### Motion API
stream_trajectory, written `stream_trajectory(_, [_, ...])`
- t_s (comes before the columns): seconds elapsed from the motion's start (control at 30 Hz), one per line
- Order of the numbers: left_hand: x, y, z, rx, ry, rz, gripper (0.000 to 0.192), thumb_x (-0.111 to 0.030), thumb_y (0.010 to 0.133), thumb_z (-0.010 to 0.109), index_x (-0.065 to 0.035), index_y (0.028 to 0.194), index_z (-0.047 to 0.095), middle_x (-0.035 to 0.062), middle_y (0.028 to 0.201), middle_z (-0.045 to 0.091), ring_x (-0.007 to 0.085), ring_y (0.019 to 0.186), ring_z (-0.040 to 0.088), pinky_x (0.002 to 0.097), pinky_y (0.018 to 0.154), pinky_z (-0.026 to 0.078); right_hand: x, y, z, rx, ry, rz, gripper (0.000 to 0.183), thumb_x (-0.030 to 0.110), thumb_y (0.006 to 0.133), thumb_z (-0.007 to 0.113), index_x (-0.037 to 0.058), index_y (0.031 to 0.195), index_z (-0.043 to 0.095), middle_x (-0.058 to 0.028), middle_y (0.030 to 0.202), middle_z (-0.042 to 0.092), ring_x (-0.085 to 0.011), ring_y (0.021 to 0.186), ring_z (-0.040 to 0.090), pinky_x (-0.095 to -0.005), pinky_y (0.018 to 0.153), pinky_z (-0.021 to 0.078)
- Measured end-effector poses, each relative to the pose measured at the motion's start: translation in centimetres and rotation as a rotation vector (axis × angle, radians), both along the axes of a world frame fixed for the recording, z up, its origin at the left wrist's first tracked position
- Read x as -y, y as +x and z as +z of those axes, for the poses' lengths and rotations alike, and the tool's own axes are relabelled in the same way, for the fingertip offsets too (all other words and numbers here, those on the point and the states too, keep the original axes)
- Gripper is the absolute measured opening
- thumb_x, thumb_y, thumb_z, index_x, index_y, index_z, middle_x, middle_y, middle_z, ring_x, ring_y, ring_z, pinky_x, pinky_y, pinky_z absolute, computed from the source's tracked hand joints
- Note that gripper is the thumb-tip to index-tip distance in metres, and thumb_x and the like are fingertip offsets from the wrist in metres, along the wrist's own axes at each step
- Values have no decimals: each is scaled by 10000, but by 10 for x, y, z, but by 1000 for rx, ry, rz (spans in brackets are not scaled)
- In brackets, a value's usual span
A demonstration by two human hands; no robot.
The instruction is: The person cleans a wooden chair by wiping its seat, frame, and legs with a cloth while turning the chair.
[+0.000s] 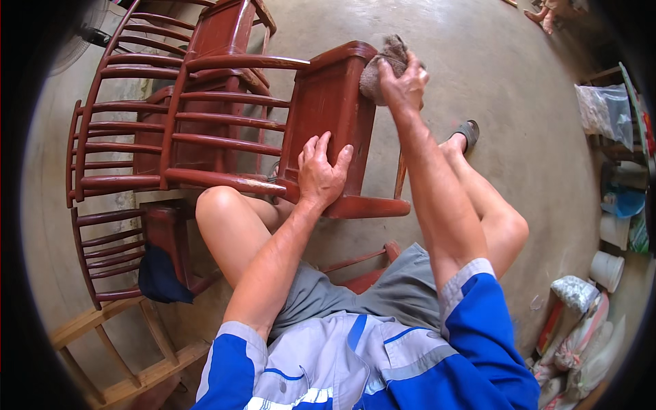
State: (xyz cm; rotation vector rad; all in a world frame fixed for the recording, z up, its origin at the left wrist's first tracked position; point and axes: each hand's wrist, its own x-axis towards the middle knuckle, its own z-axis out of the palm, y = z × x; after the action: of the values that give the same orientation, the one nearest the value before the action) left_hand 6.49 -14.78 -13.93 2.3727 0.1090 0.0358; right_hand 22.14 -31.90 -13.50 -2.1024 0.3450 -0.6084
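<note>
A dark-red wooden chair with a slatted back stands in front of me, its back to the left. My left hand rests on the near part of its seat, fingers spread, holding nothing. In my right hand is a bunched grey-brown cloth, pressed against the seat's right edge near the far corner. The palm side of that hand and part of the cloth are hidden.
More red chairs crowd the left, one with a dark blue cloth on its seat. A wooden ladder-like frame lies lower left. Sacks, a white bucket and a loaded shelf line the right. Another person's feet show upper right.
</note>
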Motion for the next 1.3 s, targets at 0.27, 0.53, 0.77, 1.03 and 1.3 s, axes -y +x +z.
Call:
stream_trajectory(0.27, [-13,-7,-2,8,50,31,699,-565,1015,546,-1,1428,543,271,1429,519,435,1324,489,499,1133,369,-16,-110,-22,48,-231,373,506,106,807,748,75,1300,640,-275,1259,528,-474,1166,555,-517,996,487])
stream_trajectory(0.53, [-14,-4,-4,9,59,4,701,-585,1035,491,-8,1430,540,254,1428,525,425,1320,500,490,1128,375,12,-206,-2,-142,-219,738,537,85,752,801,133,1271,671,-238,1327,526,-455,1126,567,-514,965,509])
stream_trajectory(0.77, [-14,-5,-2,-16,53,-9,703,-575,1039,496,7,1432,531,259,1441,509,424,1335,492,491,1138,376,-10,-153,-12,-34,-150,469,438,91,801,770,84,1226,666,-225,1175,589,-418,1076,609,-477,937,514])
stream_trajectory(1.03, [-12,-4,3,-16,4,-18,728,-594,1022,513,-4,1448,523,279,1457,467,449,1347,438,518,1139,364,-5,5,15,-145,-381,268,455,241,825,735,147,1262,648,-248,1130,647,-428,1058,664,-495,894,555])
stream_trajectory(1.3, [-15,-9,-6,-24,-9,-4,710,-584,1036,483,-7,1446,531,277,1472,458,448,1358,428,519,1144,358,-4,-49,3,-4,-506,388,318,155,817,723,139,1134,717,-202,1239,588,-432,1090,606,-515,922,535])
